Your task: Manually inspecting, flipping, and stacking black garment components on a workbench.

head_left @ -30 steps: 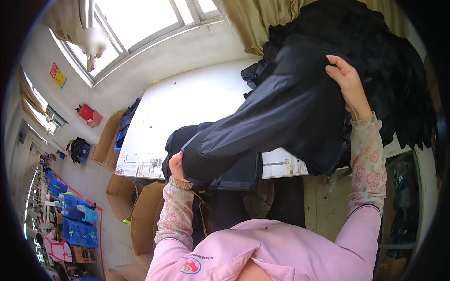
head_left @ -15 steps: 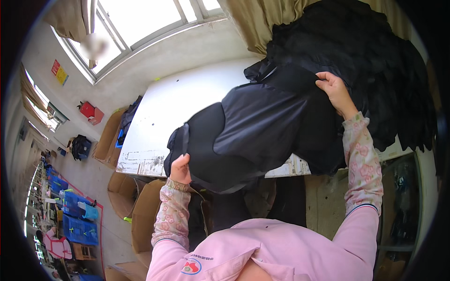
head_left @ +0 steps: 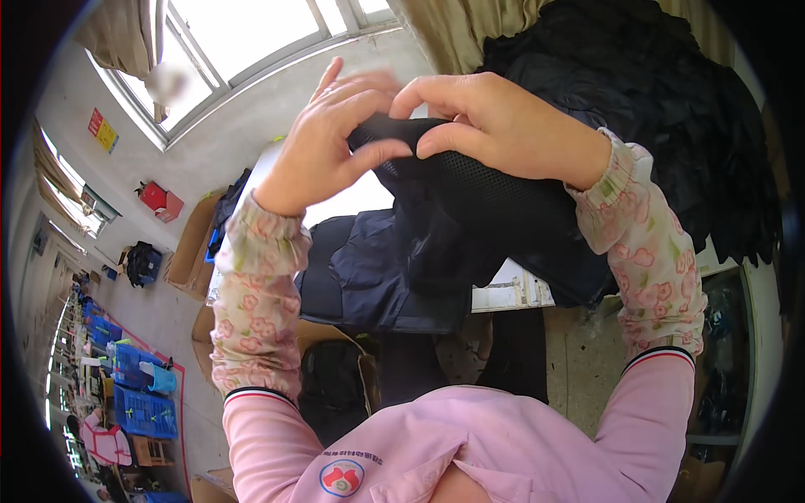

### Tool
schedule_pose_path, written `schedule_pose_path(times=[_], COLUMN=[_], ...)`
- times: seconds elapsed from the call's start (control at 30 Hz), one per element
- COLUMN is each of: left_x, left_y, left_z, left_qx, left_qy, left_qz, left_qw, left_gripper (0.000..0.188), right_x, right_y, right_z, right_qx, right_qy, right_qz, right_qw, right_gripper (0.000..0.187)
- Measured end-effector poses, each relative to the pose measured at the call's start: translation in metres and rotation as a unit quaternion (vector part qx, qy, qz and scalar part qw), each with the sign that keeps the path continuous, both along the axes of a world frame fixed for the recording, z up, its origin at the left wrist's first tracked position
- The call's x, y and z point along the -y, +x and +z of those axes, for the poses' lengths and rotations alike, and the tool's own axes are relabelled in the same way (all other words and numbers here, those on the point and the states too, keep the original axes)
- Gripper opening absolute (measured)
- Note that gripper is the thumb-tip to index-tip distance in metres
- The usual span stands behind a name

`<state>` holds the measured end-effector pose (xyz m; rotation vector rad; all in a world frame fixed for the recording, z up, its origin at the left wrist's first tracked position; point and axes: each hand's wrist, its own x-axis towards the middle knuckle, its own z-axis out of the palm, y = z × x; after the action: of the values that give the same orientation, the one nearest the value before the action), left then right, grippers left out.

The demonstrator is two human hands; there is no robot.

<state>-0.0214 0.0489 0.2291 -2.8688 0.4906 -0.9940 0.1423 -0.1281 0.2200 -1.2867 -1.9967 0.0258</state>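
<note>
I hold a black garment up in front of me, its upper edge raised towards my head. It has smooth, slightly shiny panels and a mesh part near the top. My left hand grips the mesh edge between thumb and fingers, some fingers blurred and spread upward. Close beside it, my right hand pinches the same edge, thumb below and bent fingers above. The garment's lower part hangs over the near edge of the white table. Its exact kind cannot be made out.
A large heap of black garments covers the table's right side, below a tan curtain. Cardboard boxes stand left of the table, and another box holding a black thing is under its front edge. Blue crates stand farther left.
Both hands have moved up and together, from the garment's far ends to its upper edge. The garment was spread wide; now it is lifted and gathered, with mesh showing.
</note>
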Motion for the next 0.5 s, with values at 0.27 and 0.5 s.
schedule_pose_path(times=[0.27, 0.5], left_x=[-0.027, -0.034], left_y=[-0.001, -0.002], left_z=[0.023, 0.024], left_qx=[-0.028, -0.021], left_qy=[-0.070, -0.023], left_qz=[0.163, 0.189], left_qw=[0.984, 0.981], left_gripper=[0.033, 0.038], right_x=[0.034, 0.058], right_y=[0.038, 0.060], right_z=[-0.038, -0.041], right_qx=[0.153, 0.089], right_qy=[0.112, 0.033], right_qz=[-0.233, -0.275], right_qw=[0.954, 0.957], right_gripper=[0.032, 0.015])
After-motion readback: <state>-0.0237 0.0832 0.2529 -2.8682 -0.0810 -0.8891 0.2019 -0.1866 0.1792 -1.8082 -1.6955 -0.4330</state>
